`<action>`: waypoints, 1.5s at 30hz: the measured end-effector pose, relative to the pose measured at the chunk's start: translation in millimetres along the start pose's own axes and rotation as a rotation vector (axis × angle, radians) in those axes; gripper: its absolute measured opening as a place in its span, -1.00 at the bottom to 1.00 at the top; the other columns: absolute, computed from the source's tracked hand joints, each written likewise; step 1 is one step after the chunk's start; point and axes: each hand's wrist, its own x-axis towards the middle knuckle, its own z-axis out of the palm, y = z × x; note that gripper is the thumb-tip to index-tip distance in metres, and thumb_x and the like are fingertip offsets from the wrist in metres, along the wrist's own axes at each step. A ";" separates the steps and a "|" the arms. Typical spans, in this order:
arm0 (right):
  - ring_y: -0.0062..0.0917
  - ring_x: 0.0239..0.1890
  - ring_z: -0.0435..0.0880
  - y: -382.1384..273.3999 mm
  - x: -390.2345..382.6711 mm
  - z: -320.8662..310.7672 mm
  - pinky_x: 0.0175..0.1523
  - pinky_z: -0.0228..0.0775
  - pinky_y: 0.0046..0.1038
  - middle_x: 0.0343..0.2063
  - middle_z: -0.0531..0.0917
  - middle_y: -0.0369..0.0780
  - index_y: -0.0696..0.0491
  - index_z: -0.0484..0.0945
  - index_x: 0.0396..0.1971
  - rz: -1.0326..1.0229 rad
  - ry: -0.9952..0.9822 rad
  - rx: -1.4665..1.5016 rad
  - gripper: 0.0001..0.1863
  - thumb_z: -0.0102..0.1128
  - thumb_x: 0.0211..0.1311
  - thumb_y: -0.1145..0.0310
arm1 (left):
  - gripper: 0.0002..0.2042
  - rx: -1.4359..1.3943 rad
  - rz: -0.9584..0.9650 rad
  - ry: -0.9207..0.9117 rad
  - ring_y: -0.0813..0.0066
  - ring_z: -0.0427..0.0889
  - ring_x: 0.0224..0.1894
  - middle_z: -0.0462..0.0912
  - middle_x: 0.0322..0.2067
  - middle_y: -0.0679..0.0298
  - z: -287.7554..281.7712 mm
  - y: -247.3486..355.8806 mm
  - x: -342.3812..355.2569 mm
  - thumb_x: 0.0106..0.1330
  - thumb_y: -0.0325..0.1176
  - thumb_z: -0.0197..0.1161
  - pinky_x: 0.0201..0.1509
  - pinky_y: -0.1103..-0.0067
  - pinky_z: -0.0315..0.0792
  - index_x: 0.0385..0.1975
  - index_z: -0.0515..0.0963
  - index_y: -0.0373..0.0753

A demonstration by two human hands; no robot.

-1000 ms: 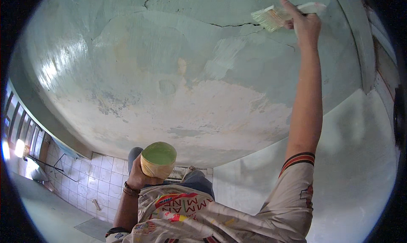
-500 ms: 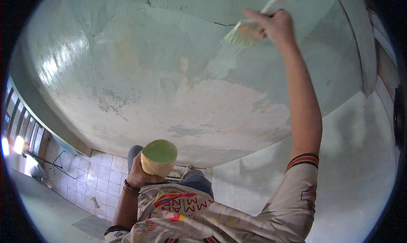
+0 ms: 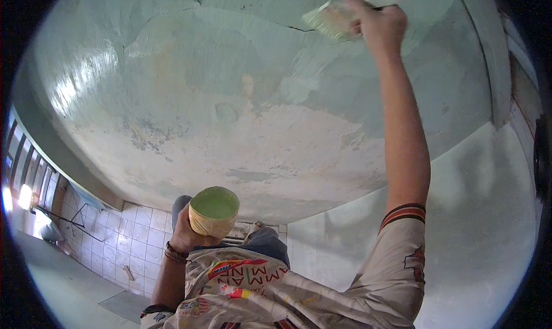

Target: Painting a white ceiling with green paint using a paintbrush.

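Observation:
My right hand (image 3: pixel 382 27) grips a paintbrush (image 3: pixel 326 20) with pale, green-tinged bristles and a white handle, held against the upper green wall (image 3: pixel 172 70) beside a thin crack; motion softens its outline. Low at centre, my left hand (image 3: pixel 190 231) holds a cream-coloured, cloth- or plastic-wrapped container (image 3: pixel 213 222) of light green paint, close against my body. The wall surface is patchy, with glossy streaks up top and a pale, flaked area (image 3: pixel 276 156) lower down.
A paler wall (image 3: pixel 471 214) meets the painted one at the right. At lower left are a white tiled floor (image 3: pixel 141 243) with a small stick-like piece (image 3: pixel 129 272) on it, a barred opening (image 3: pixel 26 156) with bright lights, and a thin dark stand (image 3: pixel 75 220). A ledge (image 3: pixel 69 179) runs along the left.
My right hand and brush swept left and down from the upper right, then rose a little over the last half second. My left hand and container moved only slightly.

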 end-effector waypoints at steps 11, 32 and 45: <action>-0.72 -0.77 0.49 -11.0 -11.1 6.2 -0.66 0.33 -0.68 -0.78 0.53 -0.30 0.16 0.56 -0.71 -0.074 -0.035 0.134 -0.62 0.42 -0.12 0.12 | -0.19 0.057 0.026 0.026 0.37 0.50 -0.02 0.50 -0.06 0.18 0.2 9.4 -2.4 -0.42 -0.49 0.54 0.04 0.41 0.43 0.02 0.32 -0.29; -0.71 -0.79 0.45 -17.9 -12.2 4.4 -0.71 0.25 -0.65 -0.74 0.54 -0.31 0.15 0.53 -0.66 -0.151 0.257 0.125 -0.63 0.46 -0.15 0.15 | -0.18 -0.024 0.033 0.054 0.47 0.47 -0.04 0.50 -0.09 0.26 2.1 14.3 -7.8 -0.45 -0.48 0.54 0.07 0.50 0.36 0.01 0.34 -0.31; -0.71 -0.76 0.49 23.3 -37.2 -14.5 -0.69 0.30 -0.68 -0.70 0.56 -0.29 0.17 0.55 -0.55 0.023 0.044 0.057 -0.67 0.41 -0.07 0.20 | -0.19 -0.071 0.033 0.026 0.48 0.49 -0.07 0.51 -0.09 0.26 -0.3 9.1 -8.2 -0.44 -0.48 0.54 0.05 0.51 0.37 0.01 0.34 -0.31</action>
